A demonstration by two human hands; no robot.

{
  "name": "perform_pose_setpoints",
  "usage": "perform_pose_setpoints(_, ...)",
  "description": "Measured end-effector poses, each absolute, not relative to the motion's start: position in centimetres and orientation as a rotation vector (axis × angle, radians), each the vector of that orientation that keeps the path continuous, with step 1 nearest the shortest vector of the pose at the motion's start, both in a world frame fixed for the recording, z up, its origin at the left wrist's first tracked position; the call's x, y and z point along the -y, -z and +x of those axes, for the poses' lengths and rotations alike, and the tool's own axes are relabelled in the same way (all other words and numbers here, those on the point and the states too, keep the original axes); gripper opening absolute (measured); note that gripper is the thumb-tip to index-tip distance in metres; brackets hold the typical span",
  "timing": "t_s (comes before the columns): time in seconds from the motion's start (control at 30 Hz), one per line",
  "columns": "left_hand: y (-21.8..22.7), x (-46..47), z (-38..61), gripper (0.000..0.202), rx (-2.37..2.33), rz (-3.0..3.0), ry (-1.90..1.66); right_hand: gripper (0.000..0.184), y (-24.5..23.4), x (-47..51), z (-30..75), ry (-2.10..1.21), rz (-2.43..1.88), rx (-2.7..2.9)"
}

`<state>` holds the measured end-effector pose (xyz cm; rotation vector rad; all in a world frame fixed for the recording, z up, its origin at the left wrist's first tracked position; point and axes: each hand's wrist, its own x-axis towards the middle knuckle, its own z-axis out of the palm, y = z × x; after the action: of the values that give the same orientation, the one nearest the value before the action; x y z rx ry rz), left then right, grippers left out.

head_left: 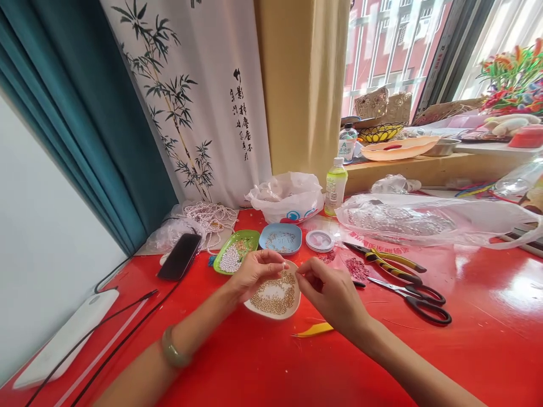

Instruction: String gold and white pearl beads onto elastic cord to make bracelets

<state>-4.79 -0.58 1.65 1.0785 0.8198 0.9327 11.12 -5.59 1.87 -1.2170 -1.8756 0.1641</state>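
We work at a big red surface (466, 339). In the middle of the frame sits a white dish (275, 297) still full of gold beads. Above it our left hand (254, 271) pinches one small pearl (285, 265) in a closed grip. Our right hand (331, 294) pinches something too thin to see. We cannot see any strung beads, so most of the work looks left.

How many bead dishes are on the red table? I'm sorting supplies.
3: a green dish by the phone, a blue dish behind the hands, a white dish under them. Bags may hide more.
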Motion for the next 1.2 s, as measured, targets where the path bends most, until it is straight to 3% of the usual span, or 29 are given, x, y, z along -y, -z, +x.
perform_pose_setpoints(1.2,-1.08,0.66,-4.37,0.021,-0.806,1.103,-0.944,0.010,-1.53,5.70,11.19,-0.186,-1.231,1.914)
